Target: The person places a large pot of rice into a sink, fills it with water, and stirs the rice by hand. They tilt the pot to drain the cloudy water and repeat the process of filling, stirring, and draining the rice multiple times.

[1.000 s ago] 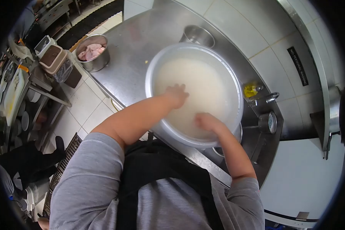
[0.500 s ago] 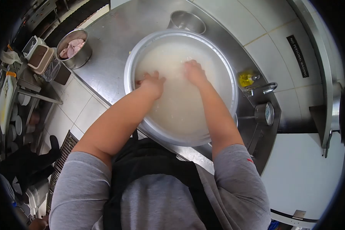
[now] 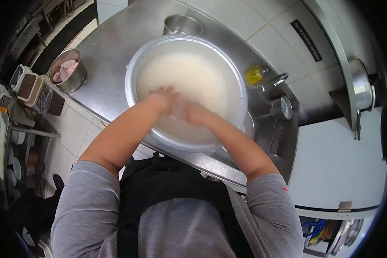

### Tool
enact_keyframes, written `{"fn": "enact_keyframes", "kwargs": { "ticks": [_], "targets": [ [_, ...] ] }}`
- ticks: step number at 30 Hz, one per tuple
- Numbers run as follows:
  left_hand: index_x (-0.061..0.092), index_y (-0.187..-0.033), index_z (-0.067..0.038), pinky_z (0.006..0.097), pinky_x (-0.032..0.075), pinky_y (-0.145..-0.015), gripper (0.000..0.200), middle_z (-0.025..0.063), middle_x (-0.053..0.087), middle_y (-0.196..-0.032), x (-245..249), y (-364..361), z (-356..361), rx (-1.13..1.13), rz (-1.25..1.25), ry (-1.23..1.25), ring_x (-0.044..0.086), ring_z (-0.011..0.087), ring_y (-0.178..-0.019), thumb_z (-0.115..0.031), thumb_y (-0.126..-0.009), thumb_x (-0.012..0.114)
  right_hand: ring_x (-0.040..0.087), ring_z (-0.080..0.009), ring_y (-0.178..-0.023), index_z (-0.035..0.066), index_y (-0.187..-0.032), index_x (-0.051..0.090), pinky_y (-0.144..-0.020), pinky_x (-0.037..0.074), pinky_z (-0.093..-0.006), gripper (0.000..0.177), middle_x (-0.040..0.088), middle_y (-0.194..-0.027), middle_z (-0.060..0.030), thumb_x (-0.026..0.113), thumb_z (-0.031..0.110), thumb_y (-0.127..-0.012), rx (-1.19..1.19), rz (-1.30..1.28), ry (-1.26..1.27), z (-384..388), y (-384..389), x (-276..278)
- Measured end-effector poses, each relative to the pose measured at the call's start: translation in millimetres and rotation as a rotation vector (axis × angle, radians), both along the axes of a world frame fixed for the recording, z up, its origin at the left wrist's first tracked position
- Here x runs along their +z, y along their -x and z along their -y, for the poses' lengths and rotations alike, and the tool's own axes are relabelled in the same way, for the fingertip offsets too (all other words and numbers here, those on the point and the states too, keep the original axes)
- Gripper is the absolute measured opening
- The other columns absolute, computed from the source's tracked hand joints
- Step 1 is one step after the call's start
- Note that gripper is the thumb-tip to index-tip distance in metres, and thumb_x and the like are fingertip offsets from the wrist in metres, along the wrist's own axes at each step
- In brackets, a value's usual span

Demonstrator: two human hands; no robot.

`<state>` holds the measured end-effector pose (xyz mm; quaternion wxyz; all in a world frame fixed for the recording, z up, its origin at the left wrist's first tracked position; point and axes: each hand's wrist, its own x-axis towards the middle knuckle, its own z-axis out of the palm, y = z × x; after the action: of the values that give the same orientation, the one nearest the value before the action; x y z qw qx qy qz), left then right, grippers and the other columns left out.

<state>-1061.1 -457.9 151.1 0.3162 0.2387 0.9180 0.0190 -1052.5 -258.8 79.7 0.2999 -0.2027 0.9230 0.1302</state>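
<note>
A large round metal basin (image 3: 131, 81), filled with cloudy whitish water (image 3: 198, 77), stands in front of me on the steel counter. A paler mass shows through the water, and small white specks dot the surface. My left hand (image 3: 163, 99) dips into the water near the basin's left side, fingers stretched forward and partly under the surface. Close to its right, my right hand (image 3: 194, 113) is also in the water; motion and the murky liquid smear its fingers.
A steel pot of raw, pinkish meat (image 3: 67, 71) stands at the counter's left edge. Behind the basin is an open steel pot (image 3: 182, 25). At right are a yellow soap bottle (image 3: 254, 75), a faucet (image 3: 281, 78) and a small metal pot (image 3: 281, 107) by the sink.
My right hand has come back from the far part of the basin toward my left hand, so the two are now close together. The camera view has shifted, moving the surroundings leftward.
</note>
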Motion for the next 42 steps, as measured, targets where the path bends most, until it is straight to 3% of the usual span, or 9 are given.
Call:
{"fn": "enact_keyframes", "kwargs": {
  "ticks": [2,10,14,23,28,33,35,38,42],
  "targets": [
    [0.015,-0.152,-0.029,0.0556,0.036,-0.106,0.088,0.0072,0.006,-0.160,-3.2,-0.4,-1.0,-0.001,0.010,0.037,0.025,0.0391,-0.140,-0.028,-0.082,0.067,0.047,-0.0347,-0.126,0.004,-0.127,0.055,-0.107,0.036,-0.0425,0.050,0.049,-0.136,-0.0211,0.064,0.021,-0.081,0.158,0.055,0.507,-1.7,-25.0,38.8],
    [0.038,-0.144,-0.018,0.0550,0.052,-0.088,0.073,0.0089,0.019,-0.157,-11.8,1.3,-0.5,0.093,0.004,0.110,0.047,0.0372,-0.127,-0.020,-0.078,0.070,0.059,-0.0317,-0.114,0.009,-0.131,0.055,-0.096,0.045,-0.0482,0.060,0.061,-0.125,-0.0143,0.064,0.040,-0.080,-0.290,0.097,-0.248,-40.2,-43.9,94.7],
    [0.049,-0.134,-0.012,0.0464,0.050,-0.093,0.062,0.0131,0.041,-0.143,-30.3,0.8,-6.2,0.033,-0.019,0.050,0.054,0.0337,-0.119,-0.022,-0.077,0.071,0.063,-0.0362,-0.101,0.002,-0.095,0.073,-0.091,0.048,-0.0414,0.047,0.067,-0.105,-0.0215,0.059,0.045,-0.081,-0.176,0.295,-0.052,20.0,-63.3,79.9],
    [0.066,-0.115,-0.019,0.0414,0.049,-0.089,0.043,0.0082,0.067,-0.110,-8.6,-15.0,9.0,-0.249,0.153,-0.165,0.063,0.0270,-0.105,-0.014,-0.073,0.072,0.064,-0.0352,-0.095,0.008,-0.116,0.064,-0.082,0.050,-0.0464,0.042,0.065,-0.113,-0.0185,0.049,0.038,-0.091,-0.245,0.439,0.436,40.7,-45.1,86.4],
    [0.067,-0.103,-0.014,0.0422,0.051,-0.083,0.024,0.0085,0.066,-0.109,-8.7,9.0,16.5,0.135,-0.318,-0.244,0.064,0.0288,-0.097,-0.009,-0.085,0.051,0.038,-0.0408,-0.132,0.002,-0.143,0.038,-0.106,0.030,-0.0582,0.092,0.040,-0.144,-0.0231,0.037,0.075,-0.086,-0.785,0.329,0.568,28.1,13.6,136.4],
    [0.062,-0.114,-0.014,0.0431,0.050,-0.089,0.032,0.0116,0.059,-0.122,12.6,5.3,62.1,0.213,-0.757,-0.436,0.062,0.0287,-0.106,-0.008,-0.084,0.053,0.017,-0.0483,-0.140,-0.002,-0.149,0.015,-0.109,0.020,-0.0625,0.117,0.014,-0.153,-0.0288,0.022,0.089,-0.076,-0.920,0.524,0.697,37.6,49.9,113.5],
    [0.054,-0.128,-0.010,0.0434,0.045,-0.097,0.042,0.0170,0.057,-0.124,-4.0,12.7,81.7,0.348,-1.325,-0.449,0.057,0.0328,-0.114,-0.010,-0.085,0.054,0.015,-0.0492,-0.140,-0.002,-0.149,0.012,-0.108,0.019,-0.0635,0.120,0.009,-0.154,-0.0297,0.020,0.090,-0.074,-0.955,0.576,0.697,39.8,55.3,104.3],
    [0.035,-0.140,-0.001,0.0405,0.044,-0.098,0.067,0.0289,0.051,-0.128,-15.8,23.3,90.9,0.783,-1.050,-0.612,0.056,0.0370,-0.114,-0.016,-0.081,0.065,0.015,-0.0495,-0.140,-0.003,-0.149,0.011,-0.108,0.018,-0.0642,0.122,0.007,-0.153,-0.0313,0.020,0.091,-0.073,-1.001,0.565,0.668,44.2,57.4,95.6],
    [0.027,-0.145,-0.005,0.0402,0.039,-0.105,0.078,0.0265,0.038,-0.142,-9.4,25.0,103.4,1.041,-0.519,-0.831,0.047,0.0371,-0.125,-0.021,-0.080,0.068,0.020,-0.0502,-0.138,-0.003,-0.149,0.014,-0.106,0.020,-0.0654,0.118,0.010,-0.153,-0.0304,0.024,0.089,-0.075,-0.977,0.514,0.620,51.7,54.8,96.2]
  ]
}}
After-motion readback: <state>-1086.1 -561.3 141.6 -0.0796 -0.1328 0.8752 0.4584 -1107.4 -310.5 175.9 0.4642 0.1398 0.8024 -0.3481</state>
